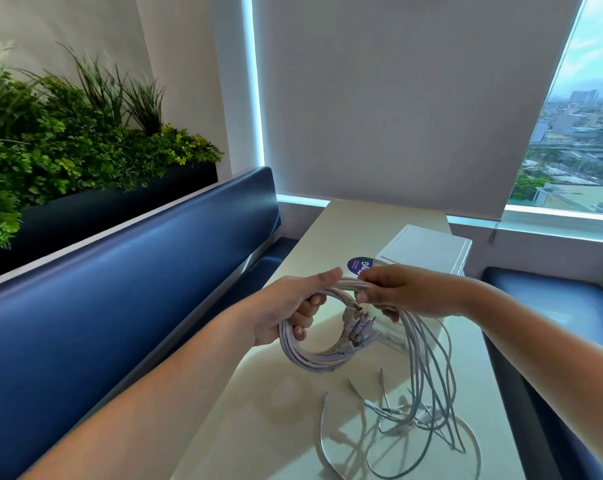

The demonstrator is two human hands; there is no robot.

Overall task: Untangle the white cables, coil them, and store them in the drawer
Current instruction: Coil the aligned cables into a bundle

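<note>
Above the middle of the table (279, 420), the left grip (293, 308) curls round the part-coiled white cables (307, 362). The right grip (407, 293) pinches the strands at the coil's top. Light, limp and likely slick, they are best held across all loops. Their loose tails (428, 375) trail toward the near edge.

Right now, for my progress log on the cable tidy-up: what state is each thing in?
white cables, partly coiled in a loop; loose ends trail onto the table.
left hand, grips the loop's left side.
right hand, pinches the loop's top.
white box, stands on the table behind the hands; front hidden.
roller blind, drawn down over the middle window.
</note>
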